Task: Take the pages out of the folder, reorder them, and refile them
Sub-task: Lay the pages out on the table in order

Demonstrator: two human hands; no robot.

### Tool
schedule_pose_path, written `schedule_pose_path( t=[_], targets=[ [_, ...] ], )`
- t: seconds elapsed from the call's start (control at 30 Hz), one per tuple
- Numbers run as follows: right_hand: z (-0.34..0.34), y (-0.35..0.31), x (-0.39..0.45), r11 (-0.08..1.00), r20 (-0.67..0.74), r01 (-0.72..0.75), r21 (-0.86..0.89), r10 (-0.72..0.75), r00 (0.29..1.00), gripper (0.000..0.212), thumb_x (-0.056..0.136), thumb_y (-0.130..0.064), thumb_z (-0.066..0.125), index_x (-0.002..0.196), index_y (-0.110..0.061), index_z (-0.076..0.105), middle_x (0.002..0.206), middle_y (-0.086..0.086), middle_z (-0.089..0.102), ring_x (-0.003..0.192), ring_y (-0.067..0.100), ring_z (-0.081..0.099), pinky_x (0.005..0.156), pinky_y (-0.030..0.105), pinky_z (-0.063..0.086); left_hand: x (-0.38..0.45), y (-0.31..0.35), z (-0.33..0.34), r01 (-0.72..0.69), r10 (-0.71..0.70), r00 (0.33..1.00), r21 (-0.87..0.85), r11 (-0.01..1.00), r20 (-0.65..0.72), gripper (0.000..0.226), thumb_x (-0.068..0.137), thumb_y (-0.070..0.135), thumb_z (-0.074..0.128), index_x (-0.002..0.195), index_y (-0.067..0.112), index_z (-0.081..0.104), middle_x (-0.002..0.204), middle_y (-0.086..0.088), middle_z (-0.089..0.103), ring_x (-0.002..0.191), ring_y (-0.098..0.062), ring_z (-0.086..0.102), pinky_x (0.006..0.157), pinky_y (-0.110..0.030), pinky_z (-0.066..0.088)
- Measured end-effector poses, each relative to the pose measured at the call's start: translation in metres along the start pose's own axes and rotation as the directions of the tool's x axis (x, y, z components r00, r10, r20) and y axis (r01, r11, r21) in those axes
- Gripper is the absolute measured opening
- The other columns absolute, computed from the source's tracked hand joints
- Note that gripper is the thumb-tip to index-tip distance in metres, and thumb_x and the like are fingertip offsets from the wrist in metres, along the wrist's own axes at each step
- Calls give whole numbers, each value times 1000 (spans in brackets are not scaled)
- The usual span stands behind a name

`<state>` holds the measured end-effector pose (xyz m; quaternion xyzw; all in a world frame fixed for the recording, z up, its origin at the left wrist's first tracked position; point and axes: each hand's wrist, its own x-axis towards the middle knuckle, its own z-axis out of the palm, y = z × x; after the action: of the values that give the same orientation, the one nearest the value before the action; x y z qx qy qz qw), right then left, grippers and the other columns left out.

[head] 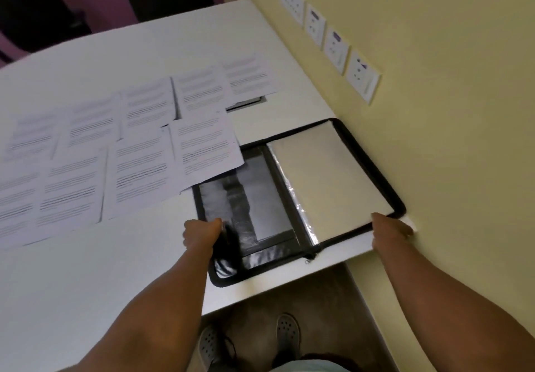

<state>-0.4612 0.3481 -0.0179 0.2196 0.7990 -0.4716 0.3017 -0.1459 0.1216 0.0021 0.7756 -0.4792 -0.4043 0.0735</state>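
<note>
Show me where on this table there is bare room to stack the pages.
Bare room lies near the table edge, between the spread pages and the left hand. The far strip beyond the pages is also bare. The open folder crowds the wall side.

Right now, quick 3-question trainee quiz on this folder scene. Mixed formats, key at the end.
1. True or false: the folder lies shut on the table.
2. Where are the printed pages? A) stacked inside the folder B) spread out on the table left of the folder C) on the floor
3. Fill in: the left hand is at the folder's near ____ edge, while the right hand is at its near right corner.

Key
1. False, it lies open.
2. B; one page overlaps the folder's far left corner.
3. left
</note>
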Motion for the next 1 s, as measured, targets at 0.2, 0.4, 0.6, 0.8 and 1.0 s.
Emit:
schedule_pose_path(
  t=[0.2,0.4,0.6,0.8,1.0],
  targets=[
    [-5,-5,-2,989,83,-85,117,76,994,56,88,-38,65,128,-2,50,108,11,56,90,24,56,79,33,46,0,-10,-10,39,-19,997,-261,965,77,30,78,22,75,87,-3,60,91,-18,63,89,-34,62,79,-39,53],
    [-6,6,-8,910,201,-96,403,14,980,47,101,-32,48,143,-14,39,137,13,49,121,29,51,102,42,42,-12,-18,-5,-18,51,994,-323,946,93,11,88,11,57,94,3,62,85,-17,62,75,-26,59,69,-34,50],
    [-10,12,-27,885,44,38,464,-66,997,43,100,-31,46,139,-13,40,138,13,50,107,25,54,97,43,47,-23,-23,-13,-1,60,991,-436,900,121,29,88,2,50,111,14,62,99,-11,65,90,-27,62,82,-39,55],
    [-18,13,-59,819,-77,172,547,-155,985,42,101,-31,43,142,-19,40,139,8,50,111,22,54,102,42,45,-24,-24,-30,104,-36,987,-466,879,154,16,81,1,46,81,6,60,82,-14,55,71,-25,48,62,-37,40],
    [-24,13,-109,749,-240,350,562,-257,936,29,101,-28,44,123,-11,51,107,3,57,95,18,57,93,36,48,-22,-44,-44,131,-60,984,-449,884,171,8,78,4,49,71,8,50,80,-14,49,71,-24,46,64,-38,37]
  ],
)
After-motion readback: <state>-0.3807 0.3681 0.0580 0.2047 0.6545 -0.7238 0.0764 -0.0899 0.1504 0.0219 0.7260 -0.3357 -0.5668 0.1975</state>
